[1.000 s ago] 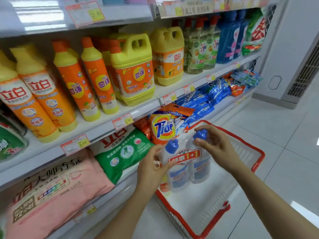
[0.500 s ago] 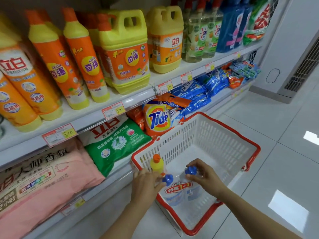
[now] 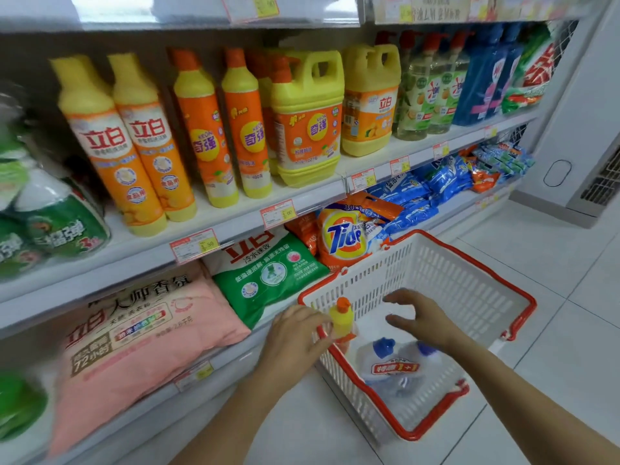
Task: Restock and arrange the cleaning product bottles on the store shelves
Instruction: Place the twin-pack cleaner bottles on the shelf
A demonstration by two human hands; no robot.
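A white basket with a red rim (image 3: 469,290) stands on the floor by the shelves. Inside it lies a twin pack of clear bottles with blue caps (image 3: 399,367). A yellow bottle with an orange cap (image 3: 341,318) stands upright at the basket's near-left corner, and my left hand (image 3: 295,333) grips it at the side. My right hand (image 3: 422,317) hovers above the twin pack, fingers spread and holding nothing. Orange and yellow detergent bottles (image 3: 201,129) fill the middle shelf (image 3: 235,213).
Bags of washing powder lie on the lower shelf: a pink one (image 3: 134,337), a green one (image 3: 271,273) and a Tide bag (image 3: 345,236). Blue packets (image 3: 419,193) lie further right. White floor tiles (image 3: 553,330) spread to the right of the basket.
My right hand has let go of the twin pack, which now lies in the basket, and has lifted above it. My left hand has closed on the yellow bottle.
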